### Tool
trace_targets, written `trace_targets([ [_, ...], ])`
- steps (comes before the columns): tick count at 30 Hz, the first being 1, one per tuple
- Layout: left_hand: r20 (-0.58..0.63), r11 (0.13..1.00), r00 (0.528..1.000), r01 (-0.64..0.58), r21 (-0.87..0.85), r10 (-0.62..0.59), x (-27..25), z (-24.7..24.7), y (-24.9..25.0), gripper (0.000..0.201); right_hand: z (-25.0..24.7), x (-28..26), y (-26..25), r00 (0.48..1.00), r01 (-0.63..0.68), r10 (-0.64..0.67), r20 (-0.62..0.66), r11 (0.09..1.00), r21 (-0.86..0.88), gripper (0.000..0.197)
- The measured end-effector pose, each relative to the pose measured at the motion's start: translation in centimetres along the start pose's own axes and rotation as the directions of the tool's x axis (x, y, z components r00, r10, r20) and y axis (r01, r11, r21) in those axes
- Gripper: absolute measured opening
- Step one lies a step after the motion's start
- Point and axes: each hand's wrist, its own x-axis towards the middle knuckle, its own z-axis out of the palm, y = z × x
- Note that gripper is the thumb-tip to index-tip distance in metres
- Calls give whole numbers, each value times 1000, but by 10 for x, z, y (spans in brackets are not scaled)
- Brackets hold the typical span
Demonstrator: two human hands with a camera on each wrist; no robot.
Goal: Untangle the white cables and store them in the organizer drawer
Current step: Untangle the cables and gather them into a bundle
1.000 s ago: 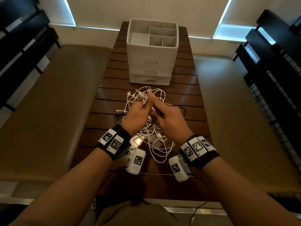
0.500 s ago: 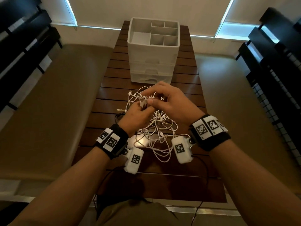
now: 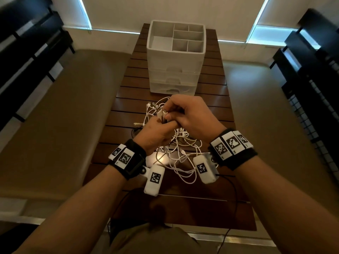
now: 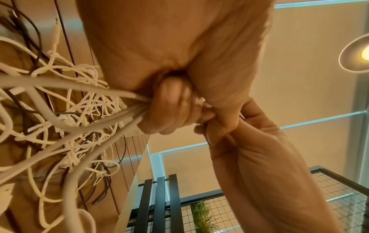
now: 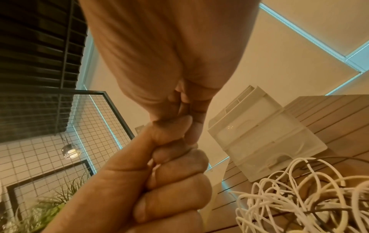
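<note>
A tangle of white cables (image 3: 180, 154) lies on the slatted wooden table (image 3: 216, 92), partly lifted. My left hand (image 3: 156, 132) grips a bunch of cable ends in its fist, the strands (image 4: 83, 119) running out of the curled fingers. My right hand (image 3: 185, 114) is just above and beside it, thumb and fingers pinching a plug end (image 3: 163, 112) that sticks up from that bunch. The white organizer (image 3: 175, 57) stands behind the tangle, its drawers closed and its top compartments showing nothing inside. In the right wrist view the organizer (image 5: 263, 135) and cables (image 5: 299, 193) sit at lower right.
Thin black cables (image 3: 136, 130) mix with the white ones at the tangle's left. Tan benches (image 3: 60, 114) flank the narrow table on both sides. Dark shelving and a wire grid panel (image 3: 311, 99) stand at the room's edges.
My right hand has swung from below the bunch up over it, the extended finger curling into a pinch on a plug end. The left hand kept its grip on the cable ends.
</note>
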Motion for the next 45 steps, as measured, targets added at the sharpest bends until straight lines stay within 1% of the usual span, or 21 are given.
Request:
trace_targets([
  [4, -11, 999, 1000, 29, 21, -28, 1, 3, 0, 38, -9, 3, -2, 1000, -12, 12, -23, 1000, 11, 14],
  [9, 30, 997, 997, 70, 10, -70, 2, 12, 0, 41, -15, 10, -5, 998, -30, 35, 51, 995, -98, 18],
  [14, 75, 987, 985, 160, -28, -158, 5, 9, 6, 48, -10, 10, -6, 999, 17, -14, 33, 996, -83, 49],
  [16, 99, 979, 976, 198, -41, -193, 4, 6, 9, 47, -10, 12, -7, 998, 27, -23, 50, 996, -88, 44],
  [18, 133, 975, 969, 217, -46, -209, 3, 1, 11, 47, -13, 13, -9, 996, -1, 11, 91, 994, -111, 36],
  [21, 185, 979, 964, 201, -22, -193, 4, -2, 14, 45, -9, 13, -11, 978, -59, 89, 188, 985, -161, 43],
  [22, 196, 980, 961, 200, -12, -193, 5, -2, 15, 43, -5, 13, -12, 976, -63, 95, 197, 985, -162, 40],
  [24, 185, 976, 959, 216, 8, -213, 6, -2, 15, 42, 3, 13, -13, 981, -51, 77, 178, 988, -144, 25],
  [26, 146, 975, 964, 220, 20, -220, 7, -1, 15, 39, 7, 15, -12, 987, -58, 77, 143, 989, -137, 22],
  [27, 121, 978, 971, 208, 18, -209, 8, 1, 14, 37, 7, 15, -9, 991, -61, 75, 111, 990, -130, 23],
  [29, 66, 984, 983, 176, -37, -173, 11, 2, 18, 34, 8, 14, -7, 998, -62, 60, -19, 994, -88, 27],
  [31, 15, 978, 991, 132, -163, -131, 14, -2, 26, 37, 12, 12, -6, 980, -127, 128, -150, 992, 18, 40],
  [32, 0, 969, 995, 96, -228, -99, 16, -6, 30, 40, 15, 10, -5, 971, -179, 190, -144, 980, 88, 49],
  [33, -1, 957, 999, 52, -285, -55, 16, -10, 35, 44, 19, 7, -4, 966, -232, 246, -74, 959, 162, 57],
  [34, 7, 940, 1000, 4, -341, -1, 17, -13, 38, 47, 25, 3, -1, 959, -280, 280, 33, 933, 226, 60],
  [35, 21, 917, 999, -38, -397, 50, 17, -17, 41, 51, 31, -2, 3, 946, -318, 287, 152, 914, 251, 57],
  [37, 50, 868, 993, -68, -492, 106, 17, -25, 45, 56, 37, -12, 7, 895, -336, 269, 356, 931, 142, 43],
  [39, 75, 843, 989, -69, -534, 129, 14, -36, 49, 59, 41, -19, 14, 850, -342, 280, 446, 938, 62, 41],
  [40, 80, 839, 988, -71, -539, 134, 13, -44, 50, 60, 41, -22, 20, 855, -344, 290, 430, 937, 52, 37],
  [43, 37, 861, 993, -81, -502, 116, 5, -76, 51, 62, 29, -34, 42, 915, -295, 307, 262, 952, -84, 29],
  [45, -24, 889, 997, -80, -452, 78, -3, -102, 51, 62, 17, -46, 59, 911, -335, 361, 201, 930, -151, 32],
])
